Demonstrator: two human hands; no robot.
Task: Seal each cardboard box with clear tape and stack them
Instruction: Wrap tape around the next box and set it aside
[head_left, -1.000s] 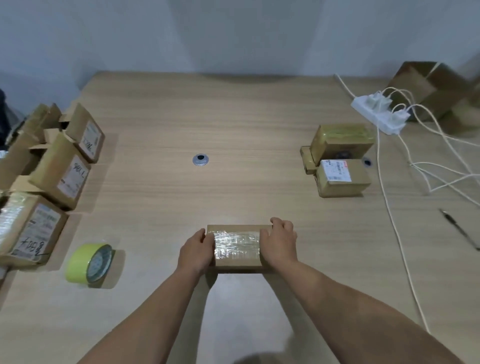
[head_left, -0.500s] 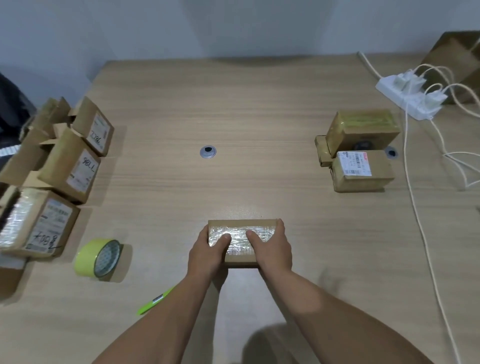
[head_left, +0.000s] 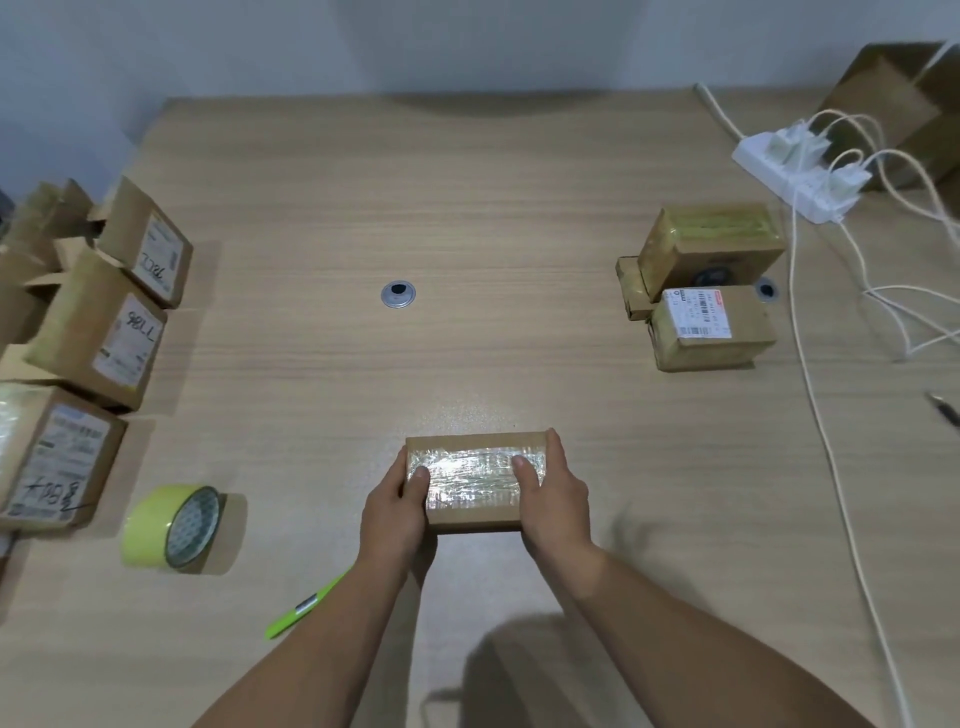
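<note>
Smoothing ends | thumbs (head_left: 418, 475) have slid outward along the clear tape (head_left: 475, 475) | left hand (head_left: 395, 512) and right hand (head_left: 553, 499) clasp the ends of the cardboard box (head_left: 470, 519) | seal looks done; box stack (head_left: 711, 249) waits beyond the right hand

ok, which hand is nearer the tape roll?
Left. The left hand holds the left end of the box, tape roll beyond it; the right hand holds the right end.

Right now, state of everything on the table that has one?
center box, taped across the top, flat on the table
left hand, grips the box's left end, thumb on the tape
right hand, grips the right end, thumb on the tape
tape roll, standing on edge, untouched
left boxes, some flaps open
right boxes, taped shut
power strip, plugs inserted
green pen, lying loose
</note>
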